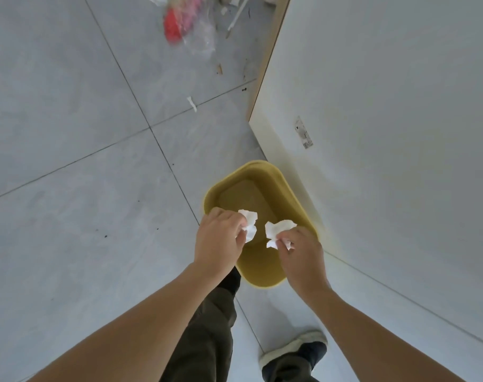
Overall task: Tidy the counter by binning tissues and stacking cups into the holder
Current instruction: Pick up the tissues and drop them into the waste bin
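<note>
A yellow bin (pixel 265 173) stands on the grey tiled floor against a white cabinet side, and its inside looks bare. Both my hands hover over its near half. My left hand (pixel 219 238) is shut on a crumpled white tissue (pixel 250 224) that sticks out past my fingers. My right hand (pixel 301 255) pinches a second crumpled white tissue (pixel 277 230). The two tissues hang close together above the bin's opening, not touching. No cups or holder are in view.
The white cabinet side (pixel 386 106) fills the right. Far up the floor lies a clear plastic bag (pixel 188 26) with red and pink contents, a white stick and scraps. A small white scrap (pixel 192 103) lies on a tile joint. My legs and a shoe (pixel 295 351) are below.
</note>
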